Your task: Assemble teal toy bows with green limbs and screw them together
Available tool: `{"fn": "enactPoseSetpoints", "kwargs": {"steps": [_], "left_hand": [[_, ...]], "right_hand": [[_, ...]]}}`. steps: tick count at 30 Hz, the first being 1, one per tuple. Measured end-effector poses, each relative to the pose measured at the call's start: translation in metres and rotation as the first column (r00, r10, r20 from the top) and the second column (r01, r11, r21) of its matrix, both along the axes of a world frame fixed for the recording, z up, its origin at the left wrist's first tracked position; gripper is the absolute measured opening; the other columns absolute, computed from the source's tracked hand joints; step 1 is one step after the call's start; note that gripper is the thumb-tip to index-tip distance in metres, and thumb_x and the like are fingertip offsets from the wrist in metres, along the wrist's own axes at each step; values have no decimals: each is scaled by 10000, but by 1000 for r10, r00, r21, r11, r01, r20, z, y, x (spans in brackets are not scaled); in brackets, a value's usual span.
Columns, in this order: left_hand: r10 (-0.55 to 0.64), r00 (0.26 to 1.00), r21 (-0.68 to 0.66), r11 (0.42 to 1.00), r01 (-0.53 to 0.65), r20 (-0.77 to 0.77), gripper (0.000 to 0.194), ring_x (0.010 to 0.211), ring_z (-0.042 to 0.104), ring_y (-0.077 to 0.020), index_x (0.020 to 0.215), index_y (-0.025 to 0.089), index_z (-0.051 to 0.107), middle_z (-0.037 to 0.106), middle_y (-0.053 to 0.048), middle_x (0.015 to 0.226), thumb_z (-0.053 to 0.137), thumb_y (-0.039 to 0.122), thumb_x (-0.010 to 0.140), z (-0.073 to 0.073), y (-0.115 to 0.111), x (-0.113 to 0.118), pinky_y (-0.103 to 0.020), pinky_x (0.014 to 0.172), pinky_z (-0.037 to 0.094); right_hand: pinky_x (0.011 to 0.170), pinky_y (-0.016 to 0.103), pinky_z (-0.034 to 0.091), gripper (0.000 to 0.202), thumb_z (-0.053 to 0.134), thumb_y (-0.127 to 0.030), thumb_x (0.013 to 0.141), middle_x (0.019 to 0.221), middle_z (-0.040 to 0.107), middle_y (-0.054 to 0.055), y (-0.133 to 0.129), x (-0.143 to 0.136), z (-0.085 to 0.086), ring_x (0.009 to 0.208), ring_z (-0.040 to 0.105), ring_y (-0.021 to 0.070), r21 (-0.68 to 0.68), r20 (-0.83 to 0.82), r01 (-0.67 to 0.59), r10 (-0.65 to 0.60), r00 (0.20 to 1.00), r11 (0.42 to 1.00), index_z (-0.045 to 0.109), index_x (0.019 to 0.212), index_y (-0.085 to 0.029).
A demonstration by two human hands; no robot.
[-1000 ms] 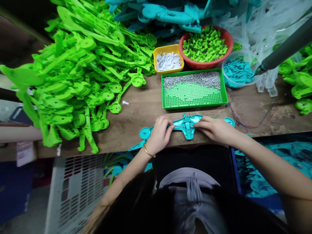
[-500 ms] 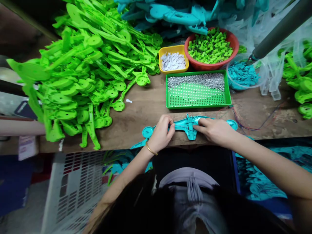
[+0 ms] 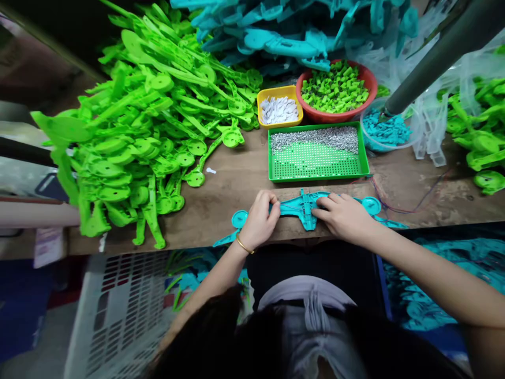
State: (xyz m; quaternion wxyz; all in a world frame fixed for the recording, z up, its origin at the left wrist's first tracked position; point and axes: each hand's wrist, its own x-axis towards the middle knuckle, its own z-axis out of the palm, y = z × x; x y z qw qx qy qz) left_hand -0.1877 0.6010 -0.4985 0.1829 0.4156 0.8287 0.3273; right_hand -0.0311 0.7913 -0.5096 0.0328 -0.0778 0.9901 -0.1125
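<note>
A long turquoise plastic part (image 3: 308, 213) with ribbed insides and a round disc near each end lies across the front of the table. My left hand (image 3: 261, 218) is closed in a pinch above its left arm, on what looks like a thin wire (image 3: 291, 206) running toward the ribbed middle. The fingertips are partly hidden. My right hand (image 3: 347, 216) grips the part just right of the middle, its fingers bent over the edge. Red and blue wires (image 3: 398, 210) trail over the table to the right of that hand.
Behind the part stands a green perforated tray (image 3: 319, 178) of small metal screws. Beyond are a yellow tray (image 3: 260, 113) of white pieces, a red bowl (image 3: 335, 116) and a clear tub (image 3: 412, 139). Lime plastic parts (image 3: 130, 152) pile up at left; a dark pole (image 3: 437, 58) slants at right.
The view has shifted slightly, so the table things sit a little lower. My right hand's fingers have moved slightly on the turquoise part; my left hand keeps its pinch.
</note>
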Motion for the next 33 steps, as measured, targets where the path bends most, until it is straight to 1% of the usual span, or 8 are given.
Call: {"fn": "enactPoseSetpoints", "kwargs": {"steps": [3,5,9,13,17,24,29,33], "left_hand": [[83,994,36,996,-86,68,122,825,532,-159,788,205,444,531,-31,847,446,260,898,-1,-2,-2,-323,779,456],[202,954,105,968,-229,223,149,803,574,-156,802,206,461,556,-23,826,460,320,898,-5,-3,-4,-334,776,482],[344,695,236,769,-595,631,222,750,633,-139,811,218,437,577,20,749,534,412,860,-12,-1,-9,-384,822,543],[338,531,226,638,-736,777,258,706,633,-128,798,211,459,584,39,709,643,392,784,2,-2,-15,-403,789,572],[510,669,442,504,-742,541,344,569,552,-88,806,204,497,582,51,723,750,406,689,32,-29,-41,-283,586,539],[649,754,69,761,-645,-100,286,587,574,-179,785,208,541,590,21,646,651,465,726,27,-89,-63,-309,550,453],[598,647,-53,714,-698,-474,133,664,606,-225,852,209,495,618,-36,761,523,330,803,17,-102,-38,-332,589,425],[664,635,30,700,-713,-395,170,641,627,-203,889,196,446,624,-31,727,466,361,855,5,-102,-31,-322,626,461]], "right_hand": [[879,390,341,313,435,-160,917,1155,616,95,4,9,10,1013,523,235,21,-100,66,-64,993,998,612,1168,-220],[1021,471,272,404,415,-148,918,1269,570,116,9,24,15,1129,499,260,25,-252,293,-277,927,956,516,1300,-230],[1027,566,298,567,516,-342,905,1251,541,202,7,61,9,1156,504,337,-92,-364,715,-692,623,693,342,1421,-185],[901,529,447,778,567,-497,856,1273,500,258,-3,86,-16,1148,516,376,-85,-169,713,-716,678,696,250,1465,-129],[911,462,476,692,551,-411,880,1324,436,268,18,101,-36,1225,471,360,-123,-207,750,-756,621,650,313,1445,-90],[867,414,444,247,478,-327,938,1015,682,91,62,121,-40,907,615,239,-12,-213,675,-662,719,737,670,994,-184],[866,387,436,215,455,-299,937,761,668,43,67,103,-14,772,611,196,-209,-284,686,-714,640,697,619,845,-194],[831,388,435,246,482,-381,921,898,634,85,75,64,20,891,584,231,-294,-423,715,-757,497,634,667,920,-219]]}}
